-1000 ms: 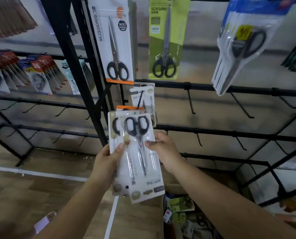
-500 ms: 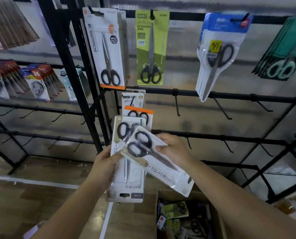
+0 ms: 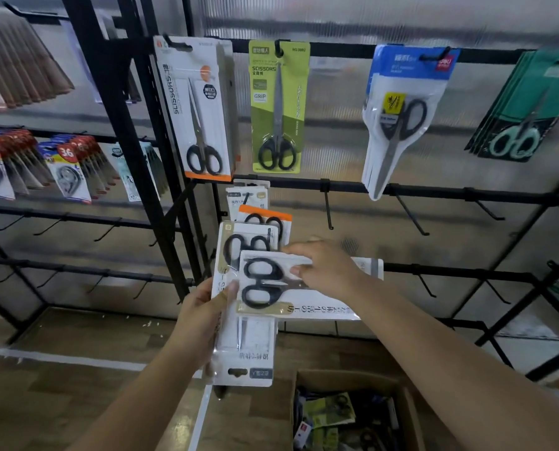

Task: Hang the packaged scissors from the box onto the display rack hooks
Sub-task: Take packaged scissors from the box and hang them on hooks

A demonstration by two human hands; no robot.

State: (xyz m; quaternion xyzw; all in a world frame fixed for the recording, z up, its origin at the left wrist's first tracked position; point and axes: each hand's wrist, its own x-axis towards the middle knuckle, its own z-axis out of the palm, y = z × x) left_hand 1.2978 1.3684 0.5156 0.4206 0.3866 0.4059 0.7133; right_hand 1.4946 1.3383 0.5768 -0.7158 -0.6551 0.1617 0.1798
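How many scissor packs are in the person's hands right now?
2 visible: a white pack gripped upright in the left hand, and a white pack turned sideways in the right hand. More may hide behind the upright one.

The left hand (image 3: pixel 200 323) grips an upright stack of scissor packs (image 3: pixel 244 353) while the right hand (image 3: pixel 328 268) holds one scissor pack (image 3: pixel 304 288) turned sideways across it, before the black display rack (image 3: pixel 434 193), with the open cardboard box (image 3: pixel 402 385) near right.
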